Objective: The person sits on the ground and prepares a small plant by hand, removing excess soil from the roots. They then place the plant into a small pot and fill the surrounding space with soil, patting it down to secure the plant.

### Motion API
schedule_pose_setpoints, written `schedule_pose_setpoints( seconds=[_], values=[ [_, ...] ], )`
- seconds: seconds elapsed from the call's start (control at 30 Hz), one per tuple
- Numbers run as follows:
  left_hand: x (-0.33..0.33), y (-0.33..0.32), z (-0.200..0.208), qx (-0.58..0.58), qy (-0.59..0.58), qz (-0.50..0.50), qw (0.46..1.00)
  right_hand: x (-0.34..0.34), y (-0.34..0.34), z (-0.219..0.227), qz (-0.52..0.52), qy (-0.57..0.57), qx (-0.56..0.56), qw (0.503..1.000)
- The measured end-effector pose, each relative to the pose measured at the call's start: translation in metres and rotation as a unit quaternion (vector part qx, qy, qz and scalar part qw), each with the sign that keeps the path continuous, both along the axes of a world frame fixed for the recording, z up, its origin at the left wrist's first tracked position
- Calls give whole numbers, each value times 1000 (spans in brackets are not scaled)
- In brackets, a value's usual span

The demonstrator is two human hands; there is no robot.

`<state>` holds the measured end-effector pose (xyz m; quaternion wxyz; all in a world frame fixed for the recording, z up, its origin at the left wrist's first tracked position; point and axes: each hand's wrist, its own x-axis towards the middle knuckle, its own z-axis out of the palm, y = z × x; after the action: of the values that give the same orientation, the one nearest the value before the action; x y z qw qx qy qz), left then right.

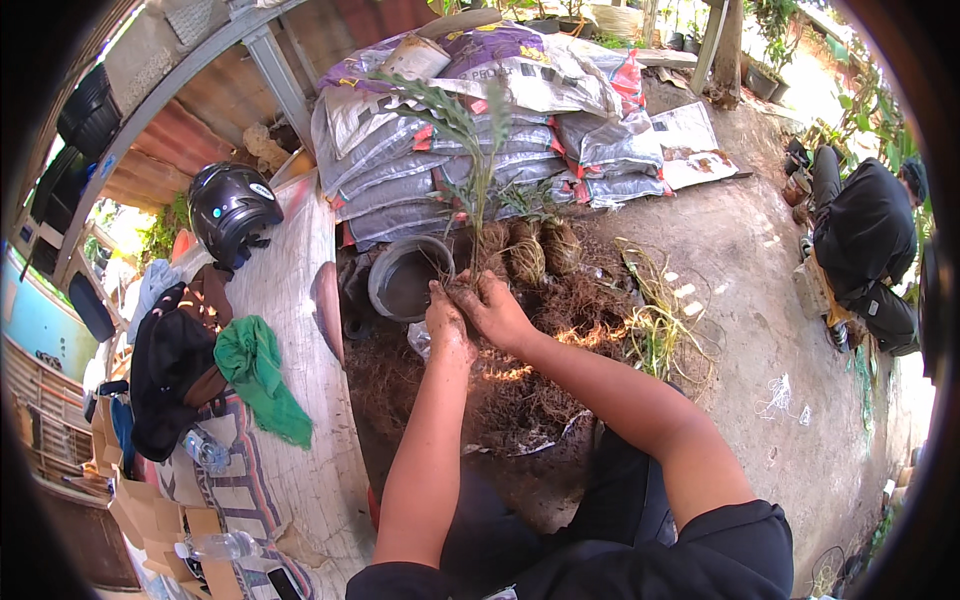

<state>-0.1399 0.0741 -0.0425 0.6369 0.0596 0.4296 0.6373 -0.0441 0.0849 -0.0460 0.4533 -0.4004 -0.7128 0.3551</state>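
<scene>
Your left hand (pixel 447 325) and right hand (pixel 496 308) grip the plant (pixel 478 195) low, bucket (pixel 377 287) just leftward; you're likely working its base, which calls for steadiness.

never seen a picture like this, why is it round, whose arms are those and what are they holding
No machine here: those bare arms belong to the person wearing the camera. This single picture comes from a wide fisheye camera on their head, looking down, so edges bend toward the round dark rim. Their left hand and right hand together hold a leafy plant near its base. A round grey container stands just left of it, with brown fibrous material on the ground and stacked sacks behind. Further left are a dark helmet and green cloth.
</scene>
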Motion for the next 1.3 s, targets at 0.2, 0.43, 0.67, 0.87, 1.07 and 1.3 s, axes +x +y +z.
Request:
schedule_pose_setpoints(
  seconds=[0.2,0.43,0.67,0.87,1.07,1.3],
  values=[
    [4,-2,-6,47,-17,-12,999,-5,-16,14,-28,57,-79,995],
    [3,0,-9,62,-12,-35,997,-2,-9,7,-66,-73,-35,995],
    [12,2,3,32,-5,-18,999,3,-8,11,-56,-25,-37,997],
    [12,2,2,38,-12,-23,999,3,-6,8,-52,-45,-27,997],
    [10,7,-6,56,19,-26,998,1,-4,6,-72,-33,-15,997],
    [7,12,-8,55,30,-23,998,3,-7,23,-59,-61,12,996]
  ],
)
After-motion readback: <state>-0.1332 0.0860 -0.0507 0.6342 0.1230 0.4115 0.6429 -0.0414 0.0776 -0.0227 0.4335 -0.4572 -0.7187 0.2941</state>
